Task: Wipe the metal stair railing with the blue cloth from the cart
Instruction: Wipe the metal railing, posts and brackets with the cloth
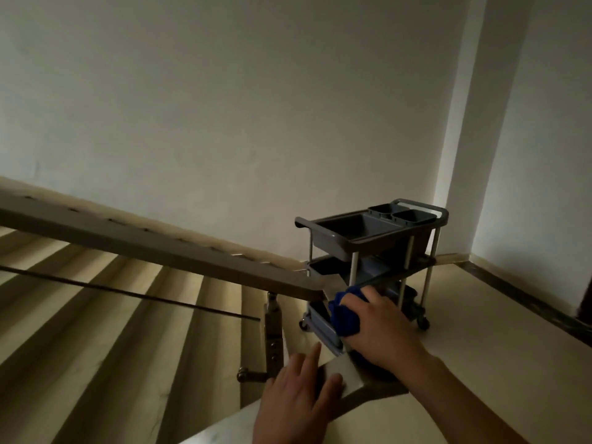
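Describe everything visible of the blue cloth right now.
The blue cloth is dark blue, soft-looking fabric, bunched into a wad. It sits on the flat top of the metal railing at its bend, in front of the grey cart. The right hand grips it from above, hiding its right part. The left hand rests on the railing nearer the camera, not touching the cloth.

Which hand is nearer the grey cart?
Right. The right hand holds the blue cloth on the railing in front of the cart; the left hand rests on the railing farther from it.
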